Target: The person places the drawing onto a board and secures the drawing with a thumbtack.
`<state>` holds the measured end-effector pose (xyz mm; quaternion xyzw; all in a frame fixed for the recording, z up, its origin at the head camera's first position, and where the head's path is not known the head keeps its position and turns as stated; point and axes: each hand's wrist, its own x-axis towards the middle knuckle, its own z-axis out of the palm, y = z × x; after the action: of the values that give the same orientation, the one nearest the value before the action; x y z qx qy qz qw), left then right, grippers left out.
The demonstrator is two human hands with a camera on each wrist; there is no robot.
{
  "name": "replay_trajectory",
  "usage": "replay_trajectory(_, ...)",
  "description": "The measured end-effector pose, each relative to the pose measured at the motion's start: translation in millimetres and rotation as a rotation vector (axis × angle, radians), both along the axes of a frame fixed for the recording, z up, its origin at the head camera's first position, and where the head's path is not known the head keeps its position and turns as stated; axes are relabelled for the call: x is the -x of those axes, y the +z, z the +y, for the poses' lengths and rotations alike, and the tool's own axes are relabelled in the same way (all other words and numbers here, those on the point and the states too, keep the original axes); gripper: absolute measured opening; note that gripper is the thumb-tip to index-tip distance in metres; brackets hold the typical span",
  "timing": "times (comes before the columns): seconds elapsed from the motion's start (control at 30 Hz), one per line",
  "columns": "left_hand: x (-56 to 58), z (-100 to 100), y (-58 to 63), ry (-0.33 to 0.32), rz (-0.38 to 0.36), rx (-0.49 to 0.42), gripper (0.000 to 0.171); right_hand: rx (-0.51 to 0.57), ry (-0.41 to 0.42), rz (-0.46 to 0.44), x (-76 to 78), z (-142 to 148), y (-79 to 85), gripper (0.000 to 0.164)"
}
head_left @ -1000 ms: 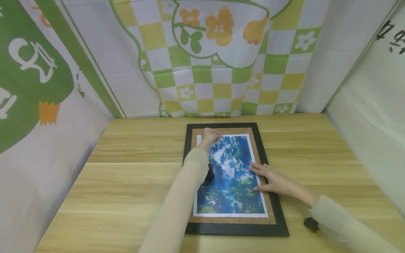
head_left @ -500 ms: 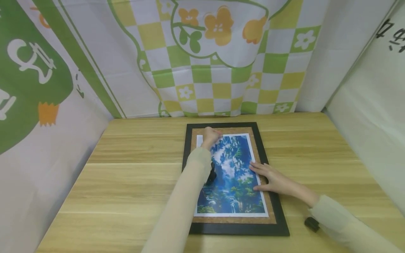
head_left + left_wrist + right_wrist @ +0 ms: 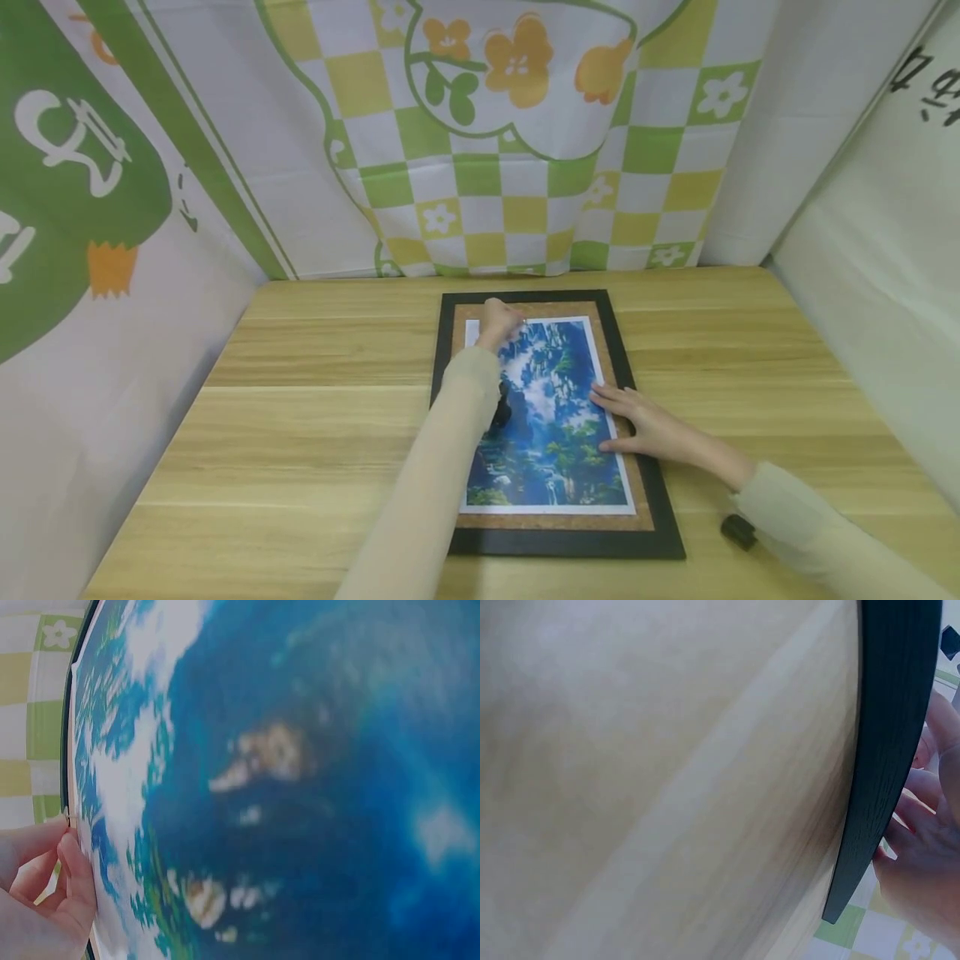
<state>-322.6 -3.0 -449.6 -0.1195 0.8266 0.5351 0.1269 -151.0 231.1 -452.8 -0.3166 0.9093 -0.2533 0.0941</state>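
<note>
A landscape poster (image 3: 555, 400) of blue mountains and waterfalls lies on a black-framed cork board (image 3: 555, 522) on the table. My left hand (image 3: 498, 323) is at the poster's top edge. In the left wrist view, thumb and fingertips (image 3: 66, 831) pinch a tiny brassy pushpin (image 3: 69, 817) right at that edge; most of the pin is hidden. My right hand (image 3: 645, 423) rests with spread fingers on the poster's right margin, its palm over the frame. The right wrist view shows the same hand (image 3: 922, 825) beyond the frame's black side (image 3: 889, 750).
The wooden table (image 3: 315, 433) extends on both sides of the board. Behind it hangs a checked, flowered cloth (image 3: 517, 183). A small black object (image 3: 739, 531) shows by the right sleeve, and another black item (image 3: 501, 407) by the left cuff.
My left hand has shifted very slightly at the poster's top edge, its forearm moving a little to the right. The right hand, poster and board stay in place.
</note>
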Motion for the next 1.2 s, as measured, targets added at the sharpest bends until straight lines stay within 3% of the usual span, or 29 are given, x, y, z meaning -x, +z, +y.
replay_trajectory(0.23,-1.9,-2.2,0.5,-0.025,0.026,0.011,0.012,0.002,-0.010,-0.011,-0.9,0.4,-1.1,0.078)
replay_trajectory(0.5,-2.7,-1.1,-0.1,0.001,0.040,-0.007,0.010,0.013,-0.011,-0.017,-1.8,1.5,-1.6,0.077)
replay_trajectory(0.73,-2.8,5.0,0.0,-0.028,0.059,0.040,0.009,0.006,-0.015,-0.018,-1.4,1.3,-0.8,0.077)
replay_trajectory(0.9,-1.5,6.3,-1.4,-0.007,0.074,-0.002,0.010,0.002,-0.018,-0.020,-0.5,0.6,-0.4,0.078)
replay_trajectory(1.2,-6.5,-1.2,-3.9,-0.053,0.148,-0.094,0.015,-0.004,-0.009,-0.023,0.4,-0.6,0.8,0.078)
